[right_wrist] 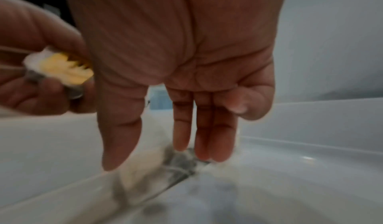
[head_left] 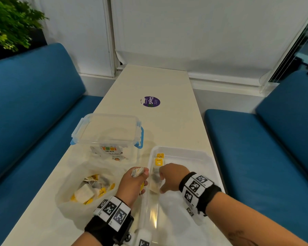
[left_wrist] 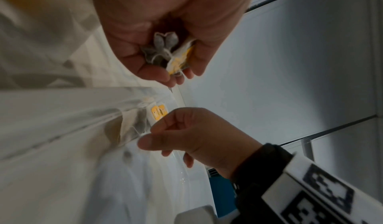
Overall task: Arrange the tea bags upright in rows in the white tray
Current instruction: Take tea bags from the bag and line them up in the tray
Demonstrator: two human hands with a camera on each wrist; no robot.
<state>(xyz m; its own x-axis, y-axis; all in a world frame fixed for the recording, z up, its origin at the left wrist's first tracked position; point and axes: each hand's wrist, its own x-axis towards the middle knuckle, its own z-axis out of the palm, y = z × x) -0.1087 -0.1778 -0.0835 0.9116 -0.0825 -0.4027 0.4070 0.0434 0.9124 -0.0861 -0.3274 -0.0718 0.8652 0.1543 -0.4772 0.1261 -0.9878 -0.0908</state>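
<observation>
The white tray (head_left: pixel 185 151) lies on the table at the right. A short row of tea bags (head_left: pixel 159 162) with yellow tags stands along its left wall. My right hand (head_left: pixel 171 176) reaches down into the tray, and in the right wrist view its straight fingers (right_wrist: pixel 207 129) touch the tops of the nearest bags (right_wrist: pixel 176 163). My left hand (head_left: pixel 132 183) hovers just left of the tray wall and grips a small bundle of tea bags (head_left: pixel 137 172). That bundle's grey pouches and yellow tags (left_wrist: pixel 167 53) show in the left wrist view.
A crumpled clear plastic bag (head_left: pixel 69 192) holding several loose tea bags (head_left: pixel 91 189) lies left of the tray. Behind it stands a clear lidded box (head_left: pixel 107 134) with blue clips. A purple sticker (head_left: pixel 151 101) marks the table's middle. Blue bench seats (head_left: pixel 256 157) flank the table.
</observation>
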